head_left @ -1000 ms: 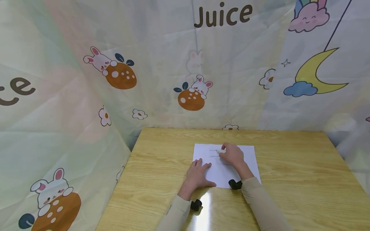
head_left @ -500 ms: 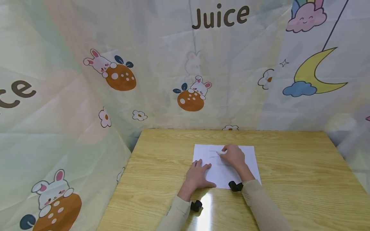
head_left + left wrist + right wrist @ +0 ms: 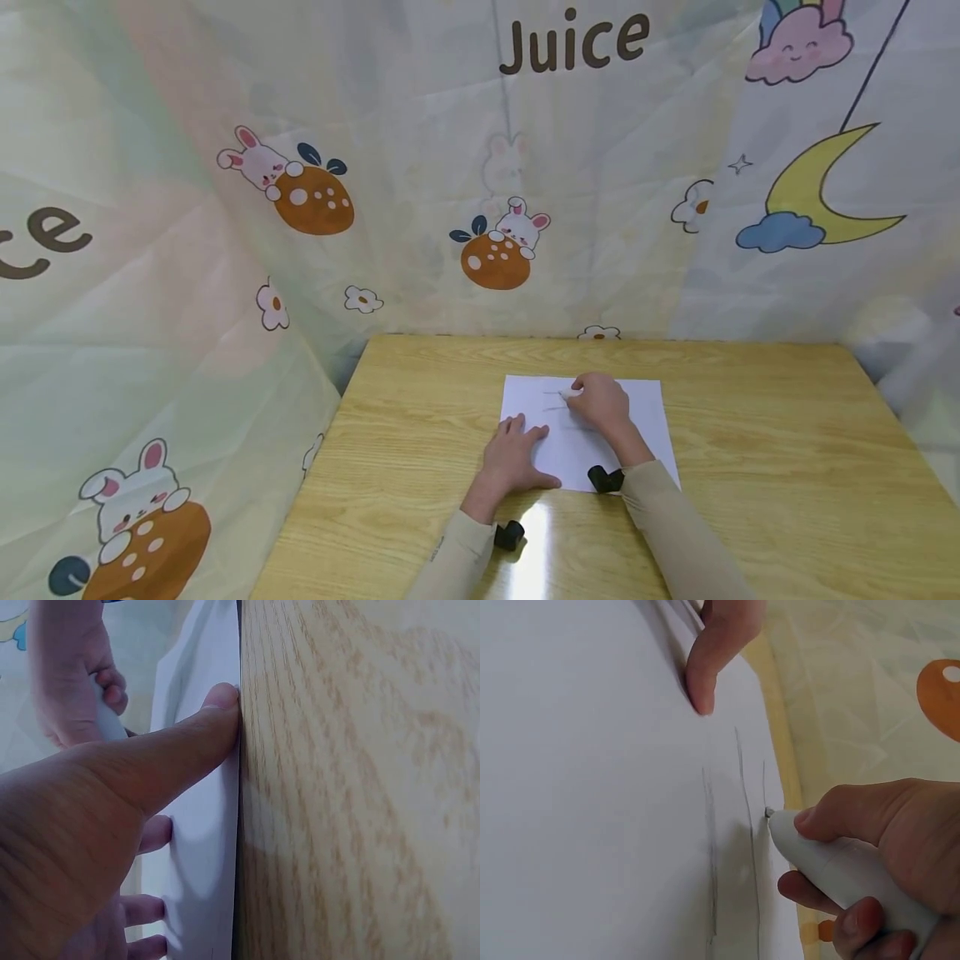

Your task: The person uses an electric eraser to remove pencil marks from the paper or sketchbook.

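A white sheet of paper (image 3: 540, 462) lies on the wooden table, with three thin grey lines across its upper part. In my right hand (image 3: 600, 402) I grip a thick, white, pen-shaped tool (image 3: 832, 862) that narrows to a small dark tip. The right wrist view shows that tip at the end of the shortest grey line (image 3: 764, 780), close to the paper's far edge. With fingers spread, my left hand (image 3: 512, 457) presses on the sheet's left side, its thumb (image 3: 202, 727) along the near edge.
The wooden table (image 3: 757, 467) extends on both sides of the paper. A printed cloth (image 3: 405, 167) with rabbits hangs behind it and at the left. Small black devices sit by the left wrist (image 3: 509, 535) and the right wrist (image 3: 604, 479).
My right hand has shifted slightly back and forth near the top line, now a little further left. My left hand stays in place on the paper.
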The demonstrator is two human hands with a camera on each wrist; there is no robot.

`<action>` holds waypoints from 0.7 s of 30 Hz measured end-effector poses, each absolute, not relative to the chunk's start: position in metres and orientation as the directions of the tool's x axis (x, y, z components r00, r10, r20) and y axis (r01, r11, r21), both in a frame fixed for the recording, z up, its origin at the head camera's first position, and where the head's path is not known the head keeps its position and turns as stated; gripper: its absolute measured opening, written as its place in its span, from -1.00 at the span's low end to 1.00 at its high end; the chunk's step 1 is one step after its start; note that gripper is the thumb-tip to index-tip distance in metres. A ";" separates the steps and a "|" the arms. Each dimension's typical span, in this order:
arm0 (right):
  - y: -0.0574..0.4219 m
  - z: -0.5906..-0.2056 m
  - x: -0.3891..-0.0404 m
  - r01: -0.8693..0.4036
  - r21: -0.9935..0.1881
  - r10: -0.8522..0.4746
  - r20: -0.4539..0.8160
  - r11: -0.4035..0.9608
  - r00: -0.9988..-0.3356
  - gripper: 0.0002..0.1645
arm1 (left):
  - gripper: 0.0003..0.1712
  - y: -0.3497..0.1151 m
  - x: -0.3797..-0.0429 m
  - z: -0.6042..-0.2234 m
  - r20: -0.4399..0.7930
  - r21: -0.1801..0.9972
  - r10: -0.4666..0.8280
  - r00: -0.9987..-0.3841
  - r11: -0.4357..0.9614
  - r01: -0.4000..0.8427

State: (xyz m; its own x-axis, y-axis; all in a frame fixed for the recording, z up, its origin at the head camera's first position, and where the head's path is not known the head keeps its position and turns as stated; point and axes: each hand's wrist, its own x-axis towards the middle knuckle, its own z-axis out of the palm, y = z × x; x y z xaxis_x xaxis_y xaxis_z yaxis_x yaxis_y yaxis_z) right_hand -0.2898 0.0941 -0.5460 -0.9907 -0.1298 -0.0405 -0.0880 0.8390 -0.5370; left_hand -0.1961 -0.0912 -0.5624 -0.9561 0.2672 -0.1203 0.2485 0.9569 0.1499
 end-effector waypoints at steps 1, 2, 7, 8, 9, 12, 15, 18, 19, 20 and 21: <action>0.094 -0.546 -0.289 -0.081 -0.539 -0.126 -0.046 0.839 -0.991 -0.71 | 0.04 -0.091 -0.196 -0.563 -0.121 0.152 0.268 -0.956 0.957 0.249; 0.094 -0.546 -0.289 -0.073 -0.539 -0.121 -0.053 0.839 -0.991 -0.71 | 0.04 -0.091 -0.196 -0.563 -0.123 0.152 0.270 -0.955 0.956 0.250; 0.093 -0.547 -0.285 -0.047 -0.547 -0.110 -0.083 0.836 -0.990 -0.70 | 0.04 -0.092 -0.195 -0.565 -0.124 0.145 0.265 -0.956 0.958 0.247; 0.092 -0.546 -0.286 -0.050 -0.548 -0.109 -0.076 0.835 -0.991 -0.70 | 0.04 -0.092 -0.195 -0.566 -0.121 0.144 0.264 -0.957 0.958 0.246; 0.092 -0.546 -0.286 -0.052 -0.549 -0.109 -0.071 0.834 -0.992 -0.70 | 0.04 -0.092 -0.195 -0.567 -0.117 0.146 0.264 -0.957 0.958 0.246; 0.092 -0.545 -0.288 -0.040 -0.544 -0.098 -0.079 0.838 -0.992 -0.70 | 0.04 -0.091 -0.196 -0.569 -0.112 0.157 0.272 -0.956 0.955 0.254; 0.092 -0.544 -0.289 -0.028 -0.537 -0.094 -0.095 0.843 -0.991 -0.70 | 0.04 -0.091 -0.197 -0.569 -0.112 0.155 0.276 -0.955 0.954 0.258; 0.092 -0.542 -0.290 -0.040 -0.532 -0.098 -0.082 0.846 -0.992 -0.70 | 0.04 -0.090 -0.199 -0.567 -0.101 0.149 0.273 -0.957 0.955 0.257; 0.090 -0.543 -0.290 -0.046 -0.529 -0.101 -0.076 0.847 -0.992 -0.69 | 0.04 -0.090 -0.198 -0.567 -0.100 0.149 0.272 -0.957 0.955 0.256; 0.089 -0.543 -0.290 -0.044 -0.525 -0.097 -0.074 0.850 -0.993 -0.70 | 0.04 -0.091 -0.198 -0.566 -0.100 0.151 0.272 -0.957 0.955 0.256; 0.088 -0.544 -0.290 -0.037 -0.523 -0.093 -0.081 0.851 -0.992 -0.70 | 0.04 -0.091 -0.197 -0.566 -0.101 0.155 0.275 -0.956 0.954 0.257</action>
State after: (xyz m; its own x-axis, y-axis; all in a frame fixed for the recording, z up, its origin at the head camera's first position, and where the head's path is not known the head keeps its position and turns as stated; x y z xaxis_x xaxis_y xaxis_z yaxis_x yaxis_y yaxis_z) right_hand -0.2897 0.0885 -0.5437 -0.9923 -0.0932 -0.0814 -0.0371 0.8513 -0.5233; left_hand -0.1969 -0.0913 -0.5660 -0.9562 0.2746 -0.1013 0.2574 0.9537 0.1553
